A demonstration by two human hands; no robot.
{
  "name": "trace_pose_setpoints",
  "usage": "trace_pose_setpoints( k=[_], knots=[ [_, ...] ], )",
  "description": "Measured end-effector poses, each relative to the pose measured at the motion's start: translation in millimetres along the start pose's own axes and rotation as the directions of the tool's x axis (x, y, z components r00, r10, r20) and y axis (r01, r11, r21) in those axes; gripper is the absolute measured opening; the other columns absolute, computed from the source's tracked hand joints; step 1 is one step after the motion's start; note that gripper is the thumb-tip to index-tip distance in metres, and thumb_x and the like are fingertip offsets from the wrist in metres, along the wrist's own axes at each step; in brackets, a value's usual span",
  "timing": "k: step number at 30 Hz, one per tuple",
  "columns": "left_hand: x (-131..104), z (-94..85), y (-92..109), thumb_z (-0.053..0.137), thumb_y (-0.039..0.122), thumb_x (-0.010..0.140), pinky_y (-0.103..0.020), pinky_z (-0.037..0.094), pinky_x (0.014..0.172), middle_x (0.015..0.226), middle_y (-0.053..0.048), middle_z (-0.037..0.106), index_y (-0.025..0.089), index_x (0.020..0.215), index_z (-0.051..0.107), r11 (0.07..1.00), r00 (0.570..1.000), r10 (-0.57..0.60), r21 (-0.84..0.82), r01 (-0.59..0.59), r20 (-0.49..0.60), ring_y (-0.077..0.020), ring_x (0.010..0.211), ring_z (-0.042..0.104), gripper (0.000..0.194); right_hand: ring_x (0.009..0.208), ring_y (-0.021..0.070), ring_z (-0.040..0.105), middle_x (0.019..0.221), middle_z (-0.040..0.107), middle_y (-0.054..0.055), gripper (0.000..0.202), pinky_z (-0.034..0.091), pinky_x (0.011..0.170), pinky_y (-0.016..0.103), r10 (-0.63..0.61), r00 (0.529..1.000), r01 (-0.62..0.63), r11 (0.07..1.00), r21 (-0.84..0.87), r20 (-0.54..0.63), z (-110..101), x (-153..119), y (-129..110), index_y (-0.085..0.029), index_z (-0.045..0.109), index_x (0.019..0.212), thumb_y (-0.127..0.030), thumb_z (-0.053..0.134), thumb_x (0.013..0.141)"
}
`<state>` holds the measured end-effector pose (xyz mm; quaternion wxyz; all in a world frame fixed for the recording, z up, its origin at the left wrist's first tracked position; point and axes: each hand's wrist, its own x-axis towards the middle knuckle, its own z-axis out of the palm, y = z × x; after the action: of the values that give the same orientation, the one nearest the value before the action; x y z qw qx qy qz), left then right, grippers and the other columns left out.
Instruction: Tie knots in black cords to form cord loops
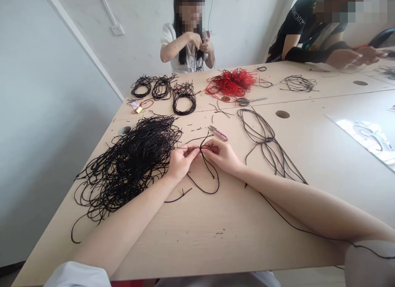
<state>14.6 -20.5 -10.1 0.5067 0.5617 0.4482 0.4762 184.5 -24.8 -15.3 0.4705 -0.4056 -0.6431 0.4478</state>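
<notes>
Over the middle of the table, my left hand (184, 158) and my right hand (222, 155) meet with their fingertips close together. Both pinch a thin black cord (218, 181), which crosses between them at a small knot or crossing. Below the hands the cord hangs in a loop onto the tabletop. Just beyond my right hand lies a pair of small thread snips (218, 133) with a pink handle. Left of my left hand spreads a big tangled heap of black cords (132, 155). My fingers partly cover the crossing.
A looped bundle of cords (268, 141) lies to the right. Farther back are coiled black cords (184, 106), a red cord pile (231, 83), scissors (247, 102) and a tape roll (125, 130). Two people sit across the table (197, 237), one person (188, 44) handling cords.
</notes>
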Motion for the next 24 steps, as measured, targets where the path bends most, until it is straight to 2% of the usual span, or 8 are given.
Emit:
trace_pose_setpoints(
  k=[9, 14, 18, 24],
  knots=[
    [-2.0, 1.4, 2.5, 0.073, 0.031, 0.072, -0.033, 0.057, 0.071, 0.078, -0.007, 0.072, 0.014, 0.088, 0.071, 1.000, 1.000, 0.000, 0.015, 0.000, 0.007, -0.0178, 0.068, 0.068, 0.024, 0.066, 0.0120, 0.051, 0.076, 0.061, 0.003, 0.016, 0.041, 0.058, 0.025, 0.019, 1.000, -0.019, 0.999, -0.049, -0.009, -2.1, -0.6, -3.4, -0.016, 0.060, 0.085, -0.031, 0.056, 0.082],
    [-4.3, 2.2, 0.7, 0.072, 0.031, 0.072, -0.034, 0.057, 0.074, 0.083, -0.008, 0.073, 0.014, 0.086, 0.071, 0.995, 0.998, 0.065, 0.069, -0.066, 0.015, -0.0192, 0.071, 0.068, 0.022, 0.063, 0.0115, 0.050, 0.071, 0.058, 0.002, 0.012, 0.040, 0.055, 0.025, 0.038, 0.999, -0.040, 0.993, -0.110, -0.018, -1.5, -1.0, -5.0, -0.016, 0.060, 0.080, -0.027, 0.056, 0.080],
    [-6.3, 2.4, 1.3, 0.072, 0.030, 0.071, -0.034, 0.056, 0.072, 0.078, -0.008, 0.072, 0.014, 0.082, 0.070, 0.989, 0.997, 0.078, 0.130, -0.075, -0.016, -0.0193, 0.070, 0.068, 0.020, 0.061, 0.0113, 0.049, 0.070, 0.057, 0.001, 0.009, 0.039, 0.054, 0.024, 0.057, 0.998, -0.058, 0.988, -0.146, -0.010, -1.6, -1.1, -5.8, -0.016, 0.058, 0.077, -0.025, 0.055, 0.077],
    [-3.5, 2.1, 4.2, 0.073, 0.030, 0.070, -0.030, 0.055, 0.072, 0.080, -0.007, 0.071, 0.013, 0.083, 0.069, 0.998, 0.998, 0.027, 0.052, -0.024, -0.056, -0.0168, 0.073, 0.067, 0.021, 0.058, 0.0103, 0.044, 0.066, 0.051, -0.002, 0.007, 0.036, 0.052, 0.024, 0.022, 0.999, -0.016, 0.982, -0.188, 0.032, -1.3, -3.0, -7.2, -0.019, 0.052, 0.077, -0.025, 0.054, 0.079]
  ],
)
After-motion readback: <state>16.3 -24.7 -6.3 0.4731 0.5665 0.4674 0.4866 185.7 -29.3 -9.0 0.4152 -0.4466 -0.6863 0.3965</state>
